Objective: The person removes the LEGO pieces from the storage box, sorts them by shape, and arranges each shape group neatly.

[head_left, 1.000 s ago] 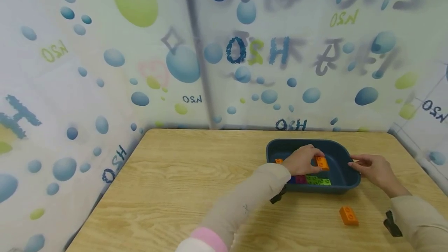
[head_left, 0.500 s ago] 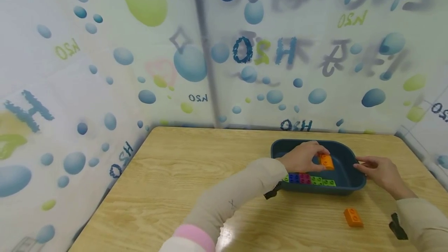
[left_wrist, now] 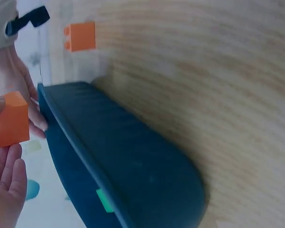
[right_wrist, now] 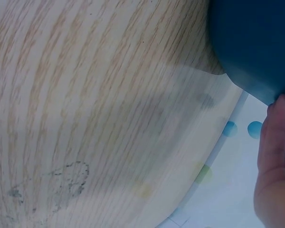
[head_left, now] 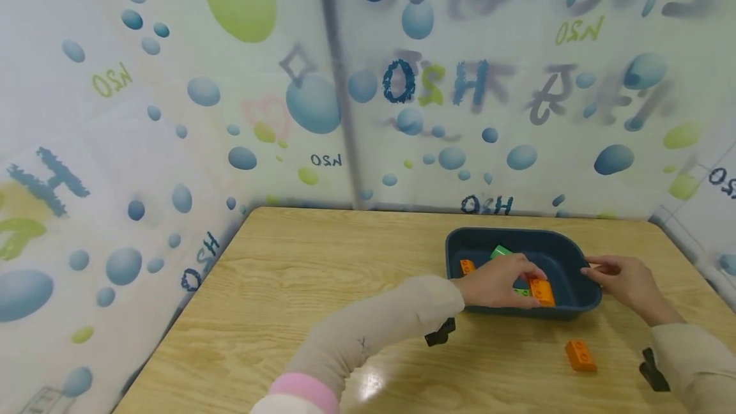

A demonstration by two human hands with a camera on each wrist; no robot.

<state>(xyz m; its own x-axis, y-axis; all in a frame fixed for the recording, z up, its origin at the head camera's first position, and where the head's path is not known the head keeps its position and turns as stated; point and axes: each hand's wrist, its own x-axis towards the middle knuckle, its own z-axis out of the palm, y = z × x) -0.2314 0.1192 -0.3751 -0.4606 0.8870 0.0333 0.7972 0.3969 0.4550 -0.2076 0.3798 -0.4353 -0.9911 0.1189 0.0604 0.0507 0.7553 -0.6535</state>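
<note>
An orange toy building brick (head_left: 542,292) is pinched between the thumb and fingers of my left hand (head_left: 497,281), over the near right part of the dark blue tray (head_left: 520,313). In the left wrist view this brick (left_wrist: 13,121) shows above the tray's rim. Whether it touches the tray floor I cannot tell. My right hand (head_left: 623,283) holds the tray's right end, its thumb and fingers at the rim. Inside the tray lie a green brick (head_left: 501,250), another orange brick (head_left: 467,266) and a lime brick (head_left: 521,292). My left hand hides the near row of bricks.
One more orange brick (head_left: 581,355) lies on the wooden table (head_left: 322,286), in front of the tray. A patterned wall covering (head_left: 425,145) stands behind the table's far edge. Black straps (head_left: 440,332) are at both wrists.
My left hand has moved the orange brick toward the tray's near wall, uncovering the green brick behind and covering most of the near row. My right hand keeps its hold. The view shifted slightly left.
</note>
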